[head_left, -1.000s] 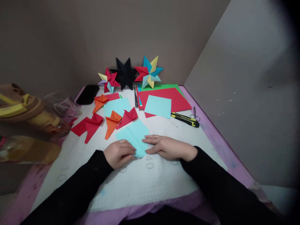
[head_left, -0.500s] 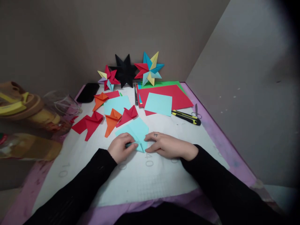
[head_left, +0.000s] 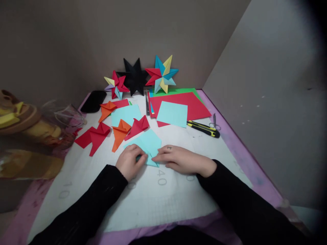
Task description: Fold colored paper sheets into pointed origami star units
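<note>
A light blue sheet of paper (head_left: 149,140) lies on the white mat in front of me, its near edge partly folded over. My left hand (head_left: 131,161) pinches the folded near-left part between thumb and curled fingers. From the other side my right hand (head_left: 182,160) reaches in, fingers stretched out, the index fingertip pressing on the fold near the bottom corner. Beyond the sheet are folded red paper pieces (head_left: 99,135) and folded orange paper pieces (head_left: 121,131).
Three paper stars, one black (head_left: 135,76), lean against the back wall. Coloured sheets (head_left: 184,98) are stacked at the back right, with a utility knife (head_left: 203,128) and small scissors (head_left: 215,123) beside them. A phone (head_left: 93,101) lies back left; bottles (head_left: 30,163) stand at the left edge.
My right index finger has slid left onto the folded flap, which now lies flatter. My left hand keeps its grip. The view has shifted slightly.
</note>
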`<state>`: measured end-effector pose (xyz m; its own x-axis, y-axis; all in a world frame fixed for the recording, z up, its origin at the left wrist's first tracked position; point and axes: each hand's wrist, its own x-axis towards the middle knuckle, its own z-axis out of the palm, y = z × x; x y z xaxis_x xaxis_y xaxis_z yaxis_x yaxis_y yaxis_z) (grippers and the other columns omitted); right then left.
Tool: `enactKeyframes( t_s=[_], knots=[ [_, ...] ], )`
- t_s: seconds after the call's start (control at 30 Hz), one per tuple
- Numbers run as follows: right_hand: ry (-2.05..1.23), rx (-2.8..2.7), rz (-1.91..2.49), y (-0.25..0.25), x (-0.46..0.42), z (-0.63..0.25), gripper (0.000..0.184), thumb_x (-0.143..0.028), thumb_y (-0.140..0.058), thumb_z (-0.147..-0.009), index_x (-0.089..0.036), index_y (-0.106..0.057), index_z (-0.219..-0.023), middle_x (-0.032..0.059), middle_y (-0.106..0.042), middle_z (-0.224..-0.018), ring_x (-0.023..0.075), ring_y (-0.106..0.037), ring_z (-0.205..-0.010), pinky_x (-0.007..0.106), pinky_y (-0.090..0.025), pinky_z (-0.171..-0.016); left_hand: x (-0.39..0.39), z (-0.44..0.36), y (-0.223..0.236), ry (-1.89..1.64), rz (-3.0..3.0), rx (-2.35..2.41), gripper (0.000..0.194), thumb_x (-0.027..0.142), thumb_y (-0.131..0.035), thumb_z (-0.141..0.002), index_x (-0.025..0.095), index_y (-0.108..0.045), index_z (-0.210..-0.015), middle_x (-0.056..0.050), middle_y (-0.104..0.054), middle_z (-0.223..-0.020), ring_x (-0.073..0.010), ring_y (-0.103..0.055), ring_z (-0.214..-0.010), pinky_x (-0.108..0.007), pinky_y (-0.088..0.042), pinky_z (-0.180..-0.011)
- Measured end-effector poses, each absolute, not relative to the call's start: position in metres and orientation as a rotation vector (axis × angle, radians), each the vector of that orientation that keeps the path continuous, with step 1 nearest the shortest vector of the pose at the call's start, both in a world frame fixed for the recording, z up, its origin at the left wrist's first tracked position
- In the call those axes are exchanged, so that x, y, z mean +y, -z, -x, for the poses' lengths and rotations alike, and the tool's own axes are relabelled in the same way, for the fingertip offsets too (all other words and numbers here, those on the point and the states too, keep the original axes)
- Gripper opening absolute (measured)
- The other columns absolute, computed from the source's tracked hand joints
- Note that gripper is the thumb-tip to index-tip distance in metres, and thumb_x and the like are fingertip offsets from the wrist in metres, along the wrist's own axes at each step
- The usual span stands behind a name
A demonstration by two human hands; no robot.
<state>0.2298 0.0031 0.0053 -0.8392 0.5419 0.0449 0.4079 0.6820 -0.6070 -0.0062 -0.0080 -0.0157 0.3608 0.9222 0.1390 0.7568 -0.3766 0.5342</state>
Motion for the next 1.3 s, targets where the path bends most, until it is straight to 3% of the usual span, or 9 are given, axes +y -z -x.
enactKeyframes(
  t_s=[0.2, 0.57, 0.73, 0.87, 1.3],
  knots=[
    [-0.87, -2.701, 0.751, -0.0022, 0.0018, -0.2299, 0.035, -0.013, -0.054, -0.084, -0.029, -0.064, -0.112, 0.0081, -0.051, -0.118, 0.0196, -0.046, -0.112, 0.035, -0.038, -0.097, -0.0061, 0.0054, 0.0146, -0.551, -2.26, 1.521, 0.02, 0.028, -0.051, -0.082, 0.018, -0.057, -0.066, -0.003, -0.054, -0.073, -0.0184, -0.053, -0.074, -0.031, -0.043, -0.069],
    [-0.896, -2.736, 0.734, -0.0047, 0.003, -0.2311, 0.032, -0.015, -0.059, -0.081, -0.029, -0.066, -0.109, 0.0083, -0.051, -0.122, 0.0206, -0.044, -0.117, 0.035, -0.036, -0.098, -0.0047, 0.004, 0.0123, -0.479, -2.24, 1.583, 0.019, 0.03, -0.052, -0.081, 0.019, -0.055, -0.066, -0.002, -0.053, -0.075, -0.0191, -0.054, -0.076, -0.031, -0.043, -0.067],
    [-0.814, -2.795, 0.742, -0.004, 0.0015, -0.23, 0.046, -0.02, -0.06, -0.08, -0.029, -0.055, -0.125, 0.0064, -0.04, -0.141, 0.0254, -0.036, -0.125, 0.042, -0.031, -0.103, -0.0049, 0.0047, 0.0135, -0.478, -2.267, 1.572, 0.018, 0.029, -0.05, -0.082, 0.019, -0.055, -0.068, -0.003, -0.052, -0.076, -0.0193, -0.053, -0.076, -0.032, -0.043, -0.068],
    [-0.787, -2.853, 0.726, -0.0029, 0.0012, -0.2297, 0.064, -0.028, -0.062, -0.079, -0.023, -0.039, -0.138, 0.0076, -0.037, -0.145, 0.0286, -0.03, -0.129, 0.045, -0.028, -0.104, -0.0058, 0.0052, 0.014, -0.497, -2.272, 1.57, 0.017, 0.026, -0.049, -0.082, 0.019, -0.055, -0.069, -0.003, -0.053, -0.076, -0.0194, -0.053, -0.077, -0.032, -0.043, -0.069],
    [-0.783, -2.84, 0.73, -0.0025, -0.0016, -0.228, 0.067, -0.035, -0.062, -0.079, -0.024, -0.036, -0.139, 0.0062, -0.036, -0.145, 0.0296, -0.029, -0.13, 0.046, -0.026, -0.105, -0.0039, 0.0041, 0.0152, -0.493, -2.308, 1.598, 0.016, 0.024, -0.048, -0.082, 0.019, -0.053, -0.067, -0.003, -0.052, -0.075, -0.019, -0.054, -0.075, -0.031, -0.042, -0.067]
  ],
)
